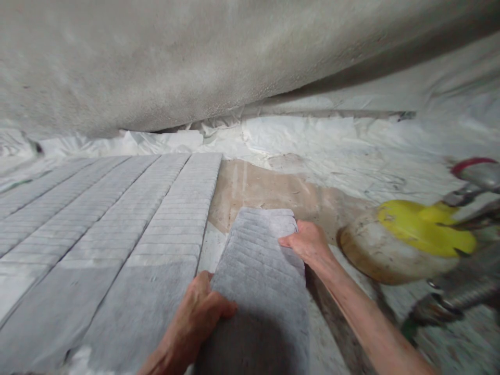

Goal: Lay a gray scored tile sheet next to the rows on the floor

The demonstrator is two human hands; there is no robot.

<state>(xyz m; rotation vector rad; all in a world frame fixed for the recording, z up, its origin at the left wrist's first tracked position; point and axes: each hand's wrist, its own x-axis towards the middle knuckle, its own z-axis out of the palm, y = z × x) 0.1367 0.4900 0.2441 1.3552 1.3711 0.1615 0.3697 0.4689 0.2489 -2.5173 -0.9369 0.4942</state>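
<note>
You grip a ridged grey cloth strip (261, 271) at both long edges, just right of matching grey rows (156, 229) laid side by side.
Your left hand (205, 307) closes on the near left edge, thumb on top; your right hand (308, 240) pinches the far right edge, thumb also on top. The strip's long axis runs away from you, its ridged end farthest and its smoother part nearest. Beyond it lie a brown patch (265, 182) and crumpled white sheeting (312, 135), beneath a broad grey drape (156, 57) across the top of the view. Standing close by your right forearm are a yellow-and-white object (414, 242) and blurred metal fittings (453, 297).
</note>
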